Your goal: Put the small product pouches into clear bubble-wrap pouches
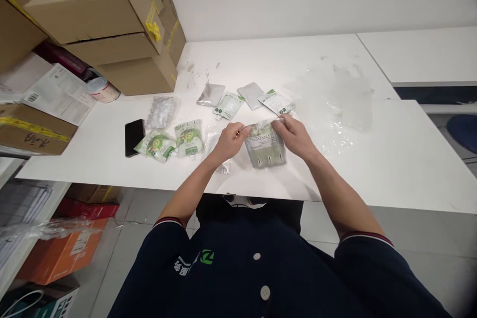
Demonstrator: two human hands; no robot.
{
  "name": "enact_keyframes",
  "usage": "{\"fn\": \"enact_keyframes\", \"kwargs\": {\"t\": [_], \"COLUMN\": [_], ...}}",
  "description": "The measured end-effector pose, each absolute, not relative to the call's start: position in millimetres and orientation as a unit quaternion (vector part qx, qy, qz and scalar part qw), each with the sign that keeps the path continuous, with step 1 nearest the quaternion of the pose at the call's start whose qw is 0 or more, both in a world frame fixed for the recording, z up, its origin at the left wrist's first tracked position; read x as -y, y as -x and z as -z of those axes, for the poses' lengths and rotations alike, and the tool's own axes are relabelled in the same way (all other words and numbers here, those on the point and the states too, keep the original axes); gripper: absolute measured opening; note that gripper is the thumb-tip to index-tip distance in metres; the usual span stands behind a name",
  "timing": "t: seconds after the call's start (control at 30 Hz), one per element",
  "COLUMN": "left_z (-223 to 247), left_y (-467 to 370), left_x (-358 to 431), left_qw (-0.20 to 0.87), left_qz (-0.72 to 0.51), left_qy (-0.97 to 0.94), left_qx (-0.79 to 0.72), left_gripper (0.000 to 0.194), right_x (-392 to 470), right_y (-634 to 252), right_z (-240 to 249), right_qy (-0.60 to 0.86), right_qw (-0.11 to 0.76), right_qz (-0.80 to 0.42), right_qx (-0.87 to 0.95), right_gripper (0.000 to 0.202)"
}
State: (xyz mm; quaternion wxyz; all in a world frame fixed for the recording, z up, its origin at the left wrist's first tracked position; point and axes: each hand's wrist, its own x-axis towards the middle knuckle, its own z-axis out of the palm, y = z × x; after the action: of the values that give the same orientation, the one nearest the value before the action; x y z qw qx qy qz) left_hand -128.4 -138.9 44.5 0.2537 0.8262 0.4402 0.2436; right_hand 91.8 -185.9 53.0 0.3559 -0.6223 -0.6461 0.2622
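A green pouch in a clear plastic bag (266,148) hangs over the white table near its front edge. My left hand (230,141) pinches the bag's upper left corner, and my right hand (296,137) pinches its upper right corner. Left of my left hand lie two green-and-white spouted pouches (189,138) in clear bags. Part of another clear plastic bag (224,167) shows beneath my left hand and wrist. Beyond my hands rest a green-and-white spouted pouch (228,106), another printed pouch (277,102) and two silvery packets (211,95).
A black phone (134,137) and a crumpled clear bag (161,112) lie at the left of the white table (402,159). Stacked cardboard boxes (97,10) and a tin (103,90) stand at the back left. Thin clear plastic (341,97) spreads across the right side.
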Motion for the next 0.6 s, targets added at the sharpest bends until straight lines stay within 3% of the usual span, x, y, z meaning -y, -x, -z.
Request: {"fn": "enact_keyframes", "kwargs": {"t": [0.2, 0.37, 0.6], "left_z": [-5.2, 29.5, 24.6], "left_y": [147.7, 179.1, 206.8], "left_x": [166.9, 179.5, 141.7], "left_qw": [0.098, 0.061, 0.063], "left_qz": [-0.125, -0.110, -0.085], "left_qy": [-0.832, -0.870, -0.862], "left_qx": [-0.532, -0.477, -0.496], "left_gripper": [0.040, 0.053, 0.052], "right_x": [148.4, 130.8, 88.4], "right_y": [-69.0, -31.6, 18.8], "right_z": [4.0, 22.9, 15.2], "right_qy": [0.762, 0.766, 0.761], "right_qw": [0.159, 0.154, 0.127], "right_qz": [-0.245, -0.244, -0.244], "right_qx": [0.578, 0.574, 0.588], "right_gripper": [0.030, 0.037, 0.042]}}
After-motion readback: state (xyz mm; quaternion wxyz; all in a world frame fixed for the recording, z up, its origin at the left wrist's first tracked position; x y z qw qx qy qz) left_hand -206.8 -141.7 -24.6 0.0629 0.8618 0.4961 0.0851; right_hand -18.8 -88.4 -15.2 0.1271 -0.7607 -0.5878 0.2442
